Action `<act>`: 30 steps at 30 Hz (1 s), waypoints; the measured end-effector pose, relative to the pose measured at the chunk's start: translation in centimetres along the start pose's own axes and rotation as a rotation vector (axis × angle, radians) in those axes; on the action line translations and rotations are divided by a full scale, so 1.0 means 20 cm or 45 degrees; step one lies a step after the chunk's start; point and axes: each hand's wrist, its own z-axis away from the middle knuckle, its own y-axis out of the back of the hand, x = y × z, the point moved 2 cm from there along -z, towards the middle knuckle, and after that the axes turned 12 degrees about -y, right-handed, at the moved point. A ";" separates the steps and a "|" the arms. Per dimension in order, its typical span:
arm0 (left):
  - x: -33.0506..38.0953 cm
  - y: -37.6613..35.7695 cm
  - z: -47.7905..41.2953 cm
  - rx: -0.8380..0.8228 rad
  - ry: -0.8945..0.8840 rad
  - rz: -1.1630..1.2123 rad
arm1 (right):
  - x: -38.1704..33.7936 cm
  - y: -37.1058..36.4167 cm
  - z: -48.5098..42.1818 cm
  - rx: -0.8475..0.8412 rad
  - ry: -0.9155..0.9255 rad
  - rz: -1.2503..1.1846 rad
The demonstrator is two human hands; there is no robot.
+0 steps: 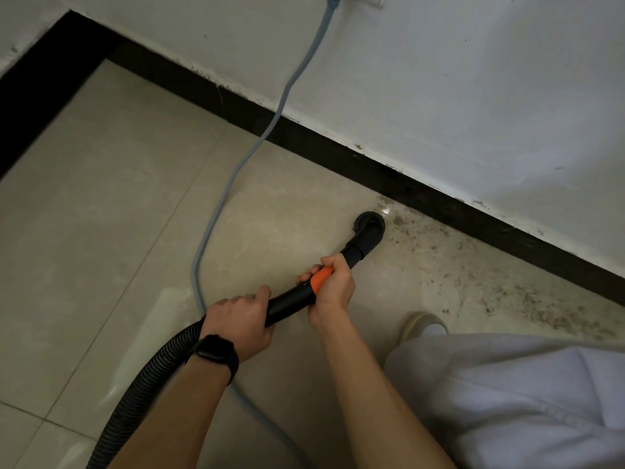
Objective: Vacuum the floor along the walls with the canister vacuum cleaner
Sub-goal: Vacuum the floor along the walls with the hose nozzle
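Head view: black vacuum tube [291,301] is gripped by both hands. Left hand [238,324], wrist banded by a black smartwatch [213,353], is curled round the tube's rear end, where the ribbed hose [145,384] joins it. Right hand [333,287] is clenched round the orange collar [321,277] further forward. Round nozzle [368,228] is held down at the beige tiled floor [118,198], near the black skirting [338,154] under the white wall [439,79]. Dark dirt specks [507,282] are scattered on the tiles right of the nozzle, along the skirting. Grey power cord [236,170] is draped down the wall and across the floor, passing under the left forearm. Pale shoe [422,324] and grey trouser leg [507,384] are noted lower right.
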 end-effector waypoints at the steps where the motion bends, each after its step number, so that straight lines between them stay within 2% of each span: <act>1: 0.01 0.00 -0.01 0.004 -0.002 -0.002 | -0.01 0.00 -0.01 -0.004 0.003 0.002; 19: 0.11 0.07 -0.26 0.040 -0.078 -0.060 | -0.24 -0.01 -0.13 -0.082 0.035 -0.065; 30: -0.04 0.07 -0.21 0.082 -0.023 0.116 | -0.18 -0.15 -0.12 -0.082 0.010 0.036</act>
